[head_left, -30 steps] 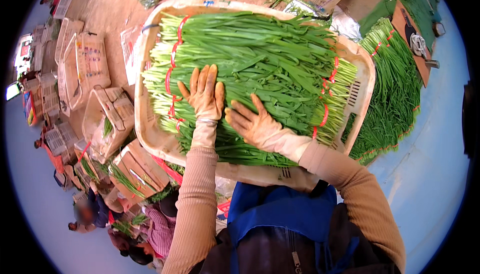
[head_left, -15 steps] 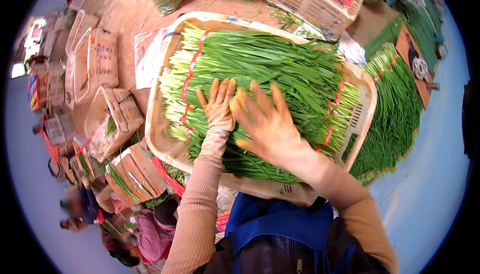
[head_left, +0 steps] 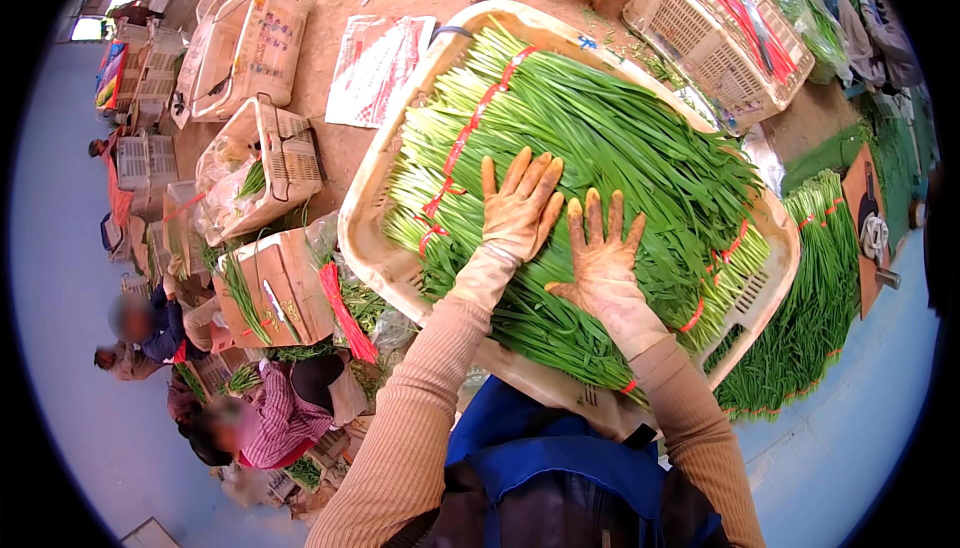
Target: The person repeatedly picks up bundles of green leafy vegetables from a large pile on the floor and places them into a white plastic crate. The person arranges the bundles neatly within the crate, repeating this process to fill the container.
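Observation:
Bundles of garlic chives (head_left: 620, 148) fill a pale plastic crate (head_left: 362, 218). Their whitish stems point to both ends of the crate, bound with red ties (head_left: 478, 120). Thin stained gloves cover both my hands. My left hand (head_left: 522, 210) lies flat on the green leaves near the crate's middle, its fingers stretched out. Lower and to its right, my right hand (head_left: 606, 268) rests on the leaves with fingers spread and thumb out to the left. Neither hand grips anything.
More tied chives (head_left: 790, 318) lie right of the crate. A crate holding red strips (head_left: 735, 43) stands at the far right. At left are a knife (head_left: 282, 310) on cardboard (head_left: 255, 283), a bunch of red ties (head_left: 346, 313), stacked crates (head_left: 265, 43) and a seated person (head_left: 290, 403).
My right hand, blurred and close beside my left before, now lies flat on the leaves, lower and to the right. The whole view has turned, with the crate shifted right.

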Motion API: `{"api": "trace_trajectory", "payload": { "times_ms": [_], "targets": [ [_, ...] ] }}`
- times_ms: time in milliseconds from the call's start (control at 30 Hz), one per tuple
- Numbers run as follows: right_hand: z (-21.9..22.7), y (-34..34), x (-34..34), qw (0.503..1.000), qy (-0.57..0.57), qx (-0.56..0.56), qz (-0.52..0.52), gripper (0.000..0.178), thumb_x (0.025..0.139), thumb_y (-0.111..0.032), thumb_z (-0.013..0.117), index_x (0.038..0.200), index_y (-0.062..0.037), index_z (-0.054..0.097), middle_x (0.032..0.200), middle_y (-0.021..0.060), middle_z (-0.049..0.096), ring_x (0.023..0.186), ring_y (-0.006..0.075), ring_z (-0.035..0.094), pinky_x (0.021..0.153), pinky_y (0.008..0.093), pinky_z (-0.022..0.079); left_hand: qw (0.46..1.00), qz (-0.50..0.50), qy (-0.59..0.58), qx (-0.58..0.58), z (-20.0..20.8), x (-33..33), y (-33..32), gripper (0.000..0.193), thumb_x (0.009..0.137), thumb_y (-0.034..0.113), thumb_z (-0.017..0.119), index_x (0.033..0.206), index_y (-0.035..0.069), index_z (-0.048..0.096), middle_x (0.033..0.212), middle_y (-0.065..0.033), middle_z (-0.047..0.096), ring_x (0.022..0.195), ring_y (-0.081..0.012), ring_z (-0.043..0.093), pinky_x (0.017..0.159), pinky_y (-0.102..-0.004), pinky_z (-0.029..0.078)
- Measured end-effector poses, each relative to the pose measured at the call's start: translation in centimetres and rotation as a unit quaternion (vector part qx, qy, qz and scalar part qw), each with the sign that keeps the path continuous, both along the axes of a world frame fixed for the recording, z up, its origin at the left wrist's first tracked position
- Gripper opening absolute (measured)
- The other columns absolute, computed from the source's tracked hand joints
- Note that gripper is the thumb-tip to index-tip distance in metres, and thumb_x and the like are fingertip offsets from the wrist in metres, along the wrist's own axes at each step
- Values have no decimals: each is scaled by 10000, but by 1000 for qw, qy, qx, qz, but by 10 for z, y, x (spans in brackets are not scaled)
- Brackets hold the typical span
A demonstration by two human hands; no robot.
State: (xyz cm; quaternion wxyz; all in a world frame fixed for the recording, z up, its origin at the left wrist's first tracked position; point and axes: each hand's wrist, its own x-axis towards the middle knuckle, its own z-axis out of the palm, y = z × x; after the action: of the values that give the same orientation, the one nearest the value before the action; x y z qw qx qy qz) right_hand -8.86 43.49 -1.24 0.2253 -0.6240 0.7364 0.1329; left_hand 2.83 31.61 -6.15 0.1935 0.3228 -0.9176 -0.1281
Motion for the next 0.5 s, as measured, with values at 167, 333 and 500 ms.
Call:
{"api": "trace_trajectory", "payload": {
  "times_ms": [167,333,500],
  "targets": [
    [-23,8,-7,997,-27,-67,-13,1280,651,-729,689,1542,-53,64,1596,237,32,1447,500,-19,1060,747,54,915,228,320,88,0,44,13,519,948,206,618,1390,9,432,1380,-191,500,1338,-292,404,1138,-377,253],
    [-23,7,-9,997,-45,-68,-10,1300,637,-726,701,1547,-76,38,1599,229,34,1449,494,-12,1065,742,54,534,559,501,390,-29,100,-17,465,854,299,760,1108,13,496,896,-51,562,808,-163,546,708,-326,459],
    [-26,10,-9,995,-42,-85,1,1298,641,-749,678,1549,-81,34,1601,225,26,1448,494,-12,1065,743,41,532,531,410,517,-46,116,-57,453,833,262,780,1094,-15,534,852,-54,624,661,-175,600,619,-333,511]
  ]
}}
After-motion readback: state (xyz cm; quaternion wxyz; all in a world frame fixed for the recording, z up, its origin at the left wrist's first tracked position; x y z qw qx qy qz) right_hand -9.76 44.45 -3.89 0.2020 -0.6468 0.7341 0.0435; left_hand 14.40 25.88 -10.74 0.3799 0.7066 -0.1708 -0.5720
